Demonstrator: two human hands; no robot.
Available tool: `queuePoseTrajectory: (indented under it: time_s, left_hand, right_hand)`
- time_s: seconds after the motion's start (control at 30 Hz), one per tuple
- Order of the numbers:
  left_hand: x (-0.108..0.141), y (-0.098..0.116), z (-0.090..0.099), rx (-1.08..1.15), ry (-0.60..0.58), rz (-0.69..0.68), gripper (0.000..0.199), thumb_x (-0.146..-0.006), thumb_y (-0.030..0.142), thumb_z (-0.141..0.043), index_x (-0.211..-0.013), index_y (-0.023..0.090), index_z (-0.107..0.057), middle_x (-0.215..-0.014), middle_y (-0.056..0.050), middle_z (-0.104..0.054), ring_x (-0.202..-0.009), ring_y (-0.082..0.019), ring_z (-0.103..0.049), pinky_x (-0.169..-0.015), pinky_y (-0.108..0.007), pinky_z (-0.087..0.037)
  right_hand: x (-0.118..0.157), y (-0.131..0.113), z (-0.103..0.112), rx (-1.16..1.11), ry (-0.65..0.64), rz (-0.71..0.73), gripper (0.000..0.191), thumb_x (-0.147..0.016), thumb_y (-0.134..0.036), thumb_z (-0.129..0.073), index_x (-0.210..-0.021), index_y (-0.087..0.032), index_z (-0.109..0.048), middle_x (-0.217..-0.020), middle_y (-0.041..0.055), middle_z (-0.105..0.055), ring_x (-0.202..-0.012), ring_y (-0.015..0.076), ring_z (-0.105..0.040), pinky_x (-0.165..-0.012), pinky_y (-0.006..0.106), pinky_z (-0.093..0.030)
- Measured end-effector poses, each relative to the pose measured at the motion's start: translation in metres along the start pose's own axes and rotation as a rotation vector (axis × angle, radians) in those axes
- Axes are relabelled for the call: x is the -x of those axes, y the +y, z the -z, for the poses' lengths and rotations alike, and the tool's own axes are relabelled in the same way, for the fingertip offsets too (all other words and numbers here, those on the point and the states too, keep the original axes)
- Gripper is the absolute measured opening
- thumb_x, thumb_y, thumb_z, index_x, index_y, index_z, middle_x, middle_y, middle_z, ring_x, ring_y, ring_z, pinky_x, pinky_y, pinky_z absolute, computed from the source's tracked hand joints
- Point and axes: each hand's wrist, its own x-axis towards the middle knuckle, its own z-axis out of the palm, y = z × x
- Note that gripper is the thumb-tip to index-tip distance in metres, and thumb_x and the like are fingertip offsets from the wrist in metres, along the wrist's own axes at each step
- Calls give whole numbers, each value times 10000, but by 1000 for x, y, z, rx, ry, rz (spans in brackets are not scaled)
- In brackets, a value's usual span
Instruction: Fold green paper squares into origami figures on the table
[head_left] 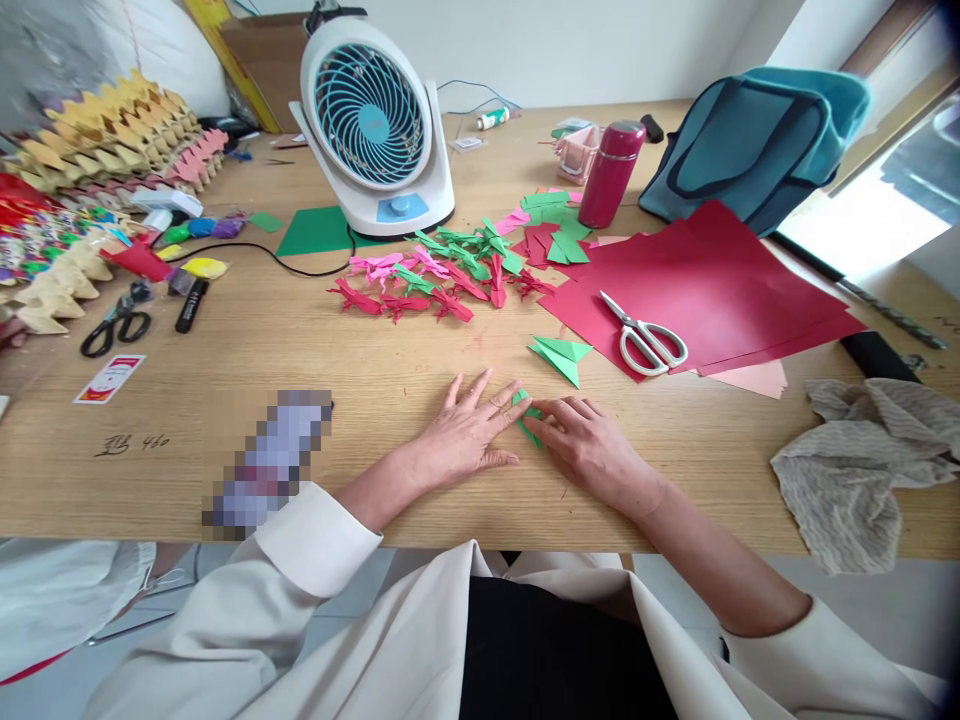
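A small folded piece of green paper [529, 424] lies on the table between my hands. My left hand [469, 428] rests flat with its fingers spread, and its fingertips touch the paper's left side. From the right, my right hand [592, 447] has its fingers bent and pressed together on the paper's edge, hiding part of it. Just beyond my hands sits a pointed, folded green paper piece [561, 357]. Farther back is a pile of red, pink and green folded paper figures [442, 285].
White-handled scissors [651, 345] lie on large red sheets [720, 290] at right. Behind stand a fan [375, 125], a red flask [611, 175] and a teal bag [750, 150]. A crumpled cloth [855, 470] hangs over the front edge; a blurred flat object [274, 455] lies left.
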Motion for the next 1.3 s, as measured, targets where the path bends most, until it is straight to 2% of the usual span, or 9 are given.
queuePoseTrajectory:
  time_s: [0.27,0.53,0.73,0.9,1.13,1.3]
  left_hand:
    - [0,1,5,28,-54,24,768,-931,623,-459,-1573,337,-148,-1661,-50,-167,-1528,-396,-53,-1157,-703,-113]
    - [-1,2,7,25,-77,17,773,-924,643,-448,-1573,327,-172,-1663,-53,-157,-1524,-410,-53,-1155,-708,-102]
    - [-2,1,7,43,-89,27,756,-932,627,-458,-1573,336,-182,-1666,-38,-141,-1525,-410,-39,-1164,-695,-72]
    - [-1,-2,2,70,-70,11,770,-927,655,-432,-1575,340,-160,-1669,-30,-130,-1528,-403,-19,-1166,-691,-50]
    - [-2,-4,-1,68,-12,-23,791,-914,689,-404,-1577,314,-190,-1663,-44,-157,-1530,-394,-19,-1170,-684,-18]
    - [-3,1,4,46,55,-50,825,-913,698,-387,-1578,242,-214,-1645,-92,-214,-1536,-372,-25,-1173,-671,24]
  right_hand:
    - [13,-2,14,10,-133,58,464,-960,-216,-521,-1423,-194,-505,-1490,195,-452,-1175,314,-531,-923,459,-478]
    - [19,-10,20,-40,-122,30,488,-1002,-311,-462,-1466,-159,-453,-1553,213,-372,-1320,315,-464,-1024,493,-443]
    - [39,-14,21,-75,-136,51,504,-987,-312,-496,-1451,-116,-472,-1582,206,-337,-1390,337,-399,-1068,515,-425]
    - [52,-13,20,-117,-116,68,466,-987,-289,-498,-1425,-129,-504,-1560,194,-378,-1352,312,-449,-1078,505,-424]
    - [53,-8,18,-191,-63,19,396,-992,-222,-473,-1375,-149,-541,-1470,205,-472,-1291,299,-514,-1027,505,-469]
    - [55,-4,15,-250,1,-64,356,-987,-204,-489,-1332,-187,-573,-1426,175,-509,-1234,291,-551,-998,504,-492]
